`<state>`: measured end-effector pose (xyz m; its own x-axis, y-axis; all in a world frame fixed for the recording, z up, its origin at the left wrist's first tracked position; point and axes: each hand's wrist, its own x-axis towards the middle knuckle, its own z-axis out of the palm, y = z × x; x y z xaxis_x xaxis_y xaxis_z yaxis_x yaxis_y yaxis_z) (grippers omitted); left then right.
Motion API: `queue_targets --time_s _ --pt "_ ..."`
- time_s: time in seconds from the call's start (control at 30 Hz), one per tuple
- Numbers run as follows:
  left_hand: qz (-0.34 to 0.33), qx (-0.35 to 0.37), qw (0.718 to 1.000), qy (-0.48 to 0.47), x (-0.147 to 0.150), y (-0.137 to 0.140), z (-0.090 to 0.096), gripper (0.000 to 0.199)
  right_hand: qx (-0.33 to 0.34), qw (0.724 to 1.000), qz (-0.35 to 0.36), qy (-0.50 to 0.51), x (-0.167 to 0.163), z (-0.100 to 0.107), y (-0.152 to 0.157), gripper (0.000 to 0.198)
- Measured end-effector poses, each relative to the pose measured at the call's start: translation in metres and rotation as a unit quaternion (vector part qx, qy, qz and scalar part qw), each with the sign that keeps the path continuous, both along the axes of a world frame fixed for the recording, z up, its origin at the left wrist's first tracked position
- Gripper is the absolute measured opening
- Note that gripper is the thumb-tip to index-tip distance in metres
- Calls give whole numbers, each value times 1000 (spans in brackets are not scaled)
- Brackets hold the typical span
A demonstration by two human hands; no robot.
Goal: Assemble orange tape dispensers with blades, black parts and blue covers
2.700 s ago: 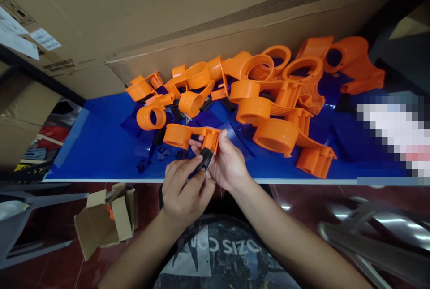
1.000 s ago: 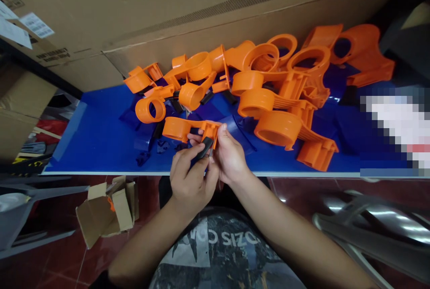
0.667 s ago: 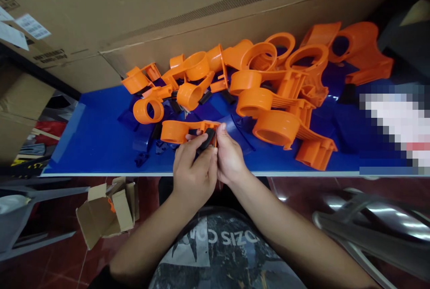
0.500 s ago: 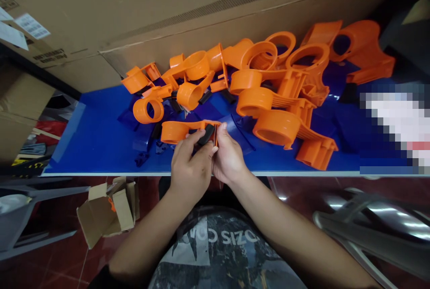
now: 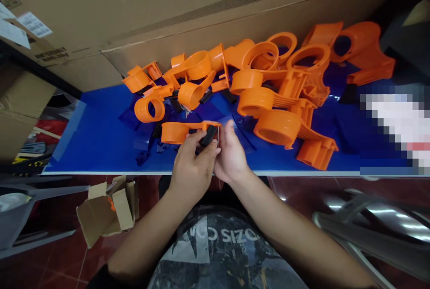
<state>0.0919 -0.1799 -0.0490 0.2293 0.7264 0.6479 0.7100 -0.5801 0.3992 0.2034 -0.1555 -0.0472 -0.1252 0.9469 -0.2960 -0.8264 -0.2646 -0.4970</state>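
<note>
Left hand (image 5: 192, 167) pinches one black piece (image 5: 209, 135) at one orange holder (image 5: 174, 133).

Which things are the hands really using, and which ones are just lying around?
Being used:
- black piece, gripped by the left hand
- orange part, with the right hand at its other end

Just lying around:
- loose orange parts on the blue table
- open cardboard box on the floor

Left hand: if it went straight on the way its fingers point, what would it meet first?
Past the black piece the left hand holds, probably the orange holder just beyond it; depth is hard to judge.
</note>
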Motion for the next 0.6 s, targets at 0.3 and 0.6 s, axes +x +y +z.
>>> queue_targets --time_s 0.3,0.6 --pt "-16 21 999 27 -3 1 11 17 -15 999 16 25 -1 -1 2 42" --pt "-1 -23 999 -43 -3 -3 16 15 -4 1000 -23 5 -1 -3 0 32"
